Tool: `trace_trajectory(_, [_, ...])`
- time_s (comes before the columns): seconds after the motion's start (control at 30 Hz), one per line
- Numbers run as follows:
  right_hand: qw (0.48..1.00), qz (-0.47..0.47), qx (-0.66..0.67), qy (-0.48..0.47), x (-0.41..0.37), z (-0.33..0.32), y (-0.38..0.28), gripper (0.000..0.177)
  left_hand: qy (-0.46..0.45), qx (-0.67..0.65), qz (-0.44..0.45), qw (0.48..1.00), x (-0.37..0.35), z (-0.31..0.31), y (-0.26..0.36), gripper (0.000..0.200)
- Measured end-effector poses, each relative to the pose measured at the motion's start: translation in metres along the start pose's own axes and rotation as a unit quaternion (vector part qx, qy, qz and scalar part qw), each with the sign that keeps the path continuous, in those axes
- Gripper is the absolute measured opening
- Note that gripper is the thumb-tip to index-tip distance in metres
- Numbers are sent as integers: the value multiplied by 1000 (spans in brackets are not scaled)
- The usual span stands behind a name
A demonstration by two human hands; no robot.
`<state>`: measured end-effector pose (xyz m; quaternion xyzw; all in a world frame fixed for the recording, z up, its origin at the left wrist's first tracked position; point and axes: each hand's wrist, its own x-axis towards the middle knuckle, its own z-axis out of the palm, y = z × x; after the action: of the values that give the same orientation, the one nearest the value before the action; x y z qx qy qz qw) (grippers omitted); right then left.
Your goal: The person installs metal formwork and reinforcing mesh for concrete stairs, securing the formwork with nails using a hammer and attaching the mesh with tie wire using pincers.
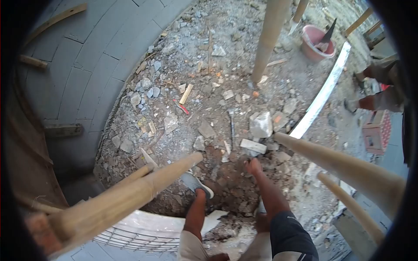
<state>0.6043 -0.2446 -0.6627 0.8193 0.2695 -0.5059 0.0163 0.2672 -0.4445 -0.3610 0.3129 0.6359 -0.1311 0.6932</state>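
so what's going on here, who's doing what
The person wearing the camera is reaching down among wooden poles, right hand low over dark soil, close to a pale oblong block. Whether the fingers hold anything is unclear, and the left hand can't be made out. A hammer-like tool lies on the rubble; farther off are a pink basin and another person.

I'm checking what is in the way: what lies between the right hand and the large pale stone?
An oblong pale block lies between the right hand and the large pale stone; the head view shows it.
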Motion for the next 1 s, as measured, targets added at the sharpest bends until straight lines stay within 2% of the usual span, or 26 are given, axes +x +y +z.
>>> trace_trajectory(0.03, [999, -28, 13, 9, 24, 16, -17, 46, 5, -5, -23, 1000, 8, -4, -4, 35])
trace_trajectory(0.1, [992, -67, 42, 95, 65, 42, -51, 41, 21, -15, -63, 998, 21, -18, -12, 37])
trace_trajectory(0.17, [964, -129, 53, 224, 103, 71, -72, 47, 34, -25, -96, 995, 31, -30, -21, 39])
trace_trajectory(0.3, [975, -88, 34, 200, 146, 87, -100, 34, 46, -39, -136, 989, 45, -48, -37, 45])
trace_trajectory(0.37, [988, -68, 13, 136, 146, 71, -103, 34, 45, -43, -144, 988, 43, -51, -42, 48])
trace_trajectory(0.43, [988, -56, 33, 138, 122, 48, -107, 40, 38, -53, -151, 986, 40, -50, -46, 51])
trace_trajectory(0.5, [985, -56, 118, 114, 83, 11, -107, 48, 23, -67, -154, 986, 37, -44, -49, 54])
trace_trajectory(0.53, [994, -97, 16, 50, 130, 43, -78, 51, 18, -76, -158, 984, 35, -45, -56, 56])
trace_trajectory(0.57, [980, -174, -15, 93, 156, 76, -44, 37, 7, -91, -167, 982, 33, -45, -63, 58])
trace_trajectory(0.63, [988, -118, 84, 55, 56, 31, -48, 38, 3, -115, -161, 980, 31, -52, -66, 61])
trace_trajectory(0.67, [987, -98, 123, 34, 11, 14, -45, 39, 31, -118, -141, 983, 20, -56, -32, 42])
trace_trajectory(0.7, [987, -76, 144, 5, -28, -1, -39, 42, 59, -119, -120, 984, 7, -59, 9, 40])
trace_trajectory(0.73, [985, -44, 161, -33, -71, -20, -37, 45, 111, -12, 37, 993, 10, -62, 7, 49])
trace_trajectory(0.77, [982, -6, 176, -71, -110, -41, -35, 49, 132, -3, 6, 991, -5, -67, 47, 51])
trace_trajectory(0.8, [976, 33, 188, -109, -149, -62, -35, 53, 145, -17, 39, 988, -12, -72, 65, 51])
trace_trajectory(0.83, [967, 44, 217, -124, -168, -64, -27, 54, 147, -45, 45, 987, -25, -74, 91, 51])
trace_trajectory(0.9, [958, 56, 249, -130, -200, -77, -19, 55, 87, -107, 53, 989, -26, -80, 96, 49])
trace_trajectory(0.97, [973, 61, 122, -186, -222, -89, -20, 55, 58, -69, 63, 994, -33, -74, 93, 48])
trace_trajectory(1.0, [973, 62, 131, -182, -233, -97, -25, 55, 35, -30, 67, 997, -37, -74, 92, 46])
